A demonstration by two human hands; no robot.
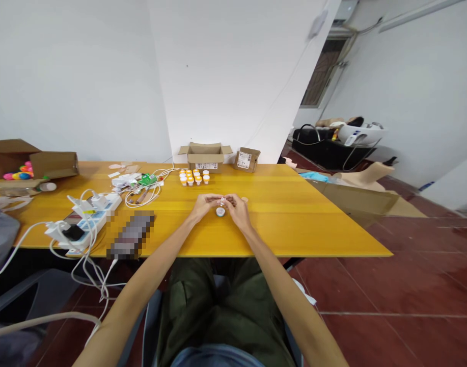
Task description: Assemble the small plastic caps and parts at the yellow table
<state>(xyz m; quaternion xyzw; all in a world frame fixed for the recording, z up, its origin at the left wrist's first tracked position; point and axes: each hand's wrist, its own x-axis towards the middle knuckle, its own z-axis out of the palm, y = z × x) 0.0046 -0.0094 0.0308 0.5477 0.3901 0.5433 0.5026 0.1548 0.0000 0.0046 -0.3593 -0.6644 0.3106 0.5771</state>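
Note:
Over the wooden table, my left hand (204, 205) and my right hand (236, 206) meet with fingertips closed on a small white piece (223, 202) with reddish marks. It is too small for me to name its kind. Just below the fingers, a small round tub (220, 211) with a pale top and a dark green edge stands on the tabletop. Beyond my hands, several small tubs (194, 177) with yellow or white tops stand together in rows.
An open cardboard box (205, 154) and a smaller box (247, 159) stand by the wall. To the left lie a phone (132, 234), a power strip (98, 219) with tangled white cables, and a green packet (147, 179). A carton (57, 164) holds bright balls.

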